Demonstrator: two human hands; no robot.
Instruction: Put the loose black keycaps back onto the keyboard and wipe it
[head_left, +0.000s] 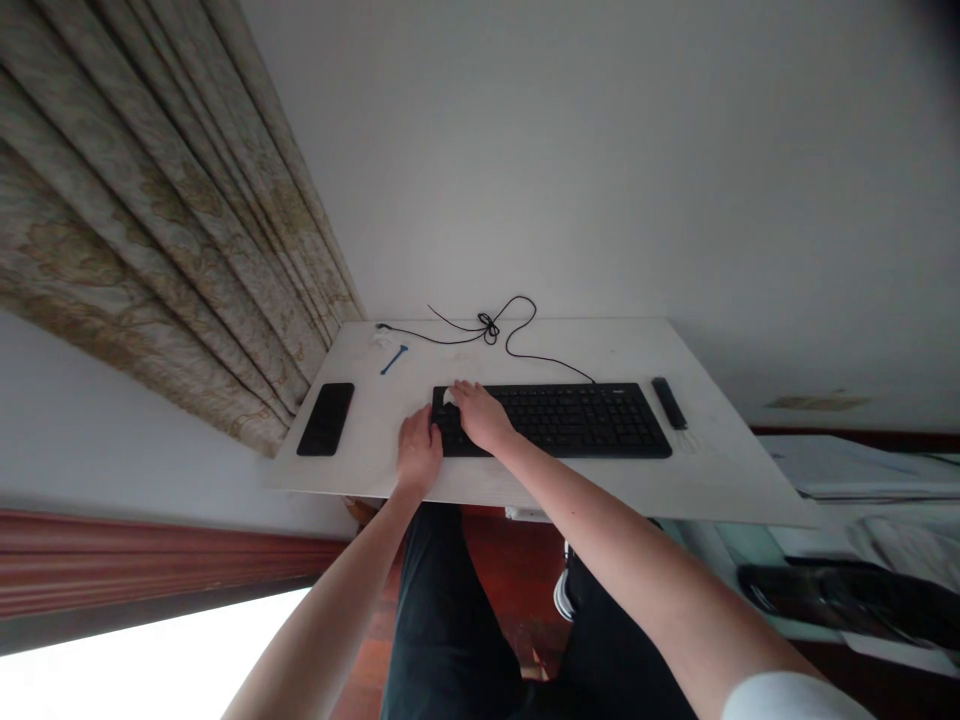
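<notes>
A black keyboard [570,420] lies across the middle of a white table [720,470], its black cable [495,335] looping toward the wall. My left hand [418,452] rests on the keyboard's left end, fingers curled against its edge. My right hand [478,412] lies over the keys at the upper left corner and presses a small white piece, perhaps a cloth or wipe [449,397], against them. Both forearms reach in from below.
A black phone [326,418] lies at the table's left end. A small blue tool [394,359] and a white bit sit near the back left. A slim black bar [669,403] lies right of the keyboard. Curtains hang at left; papers lie at right.
</notes>
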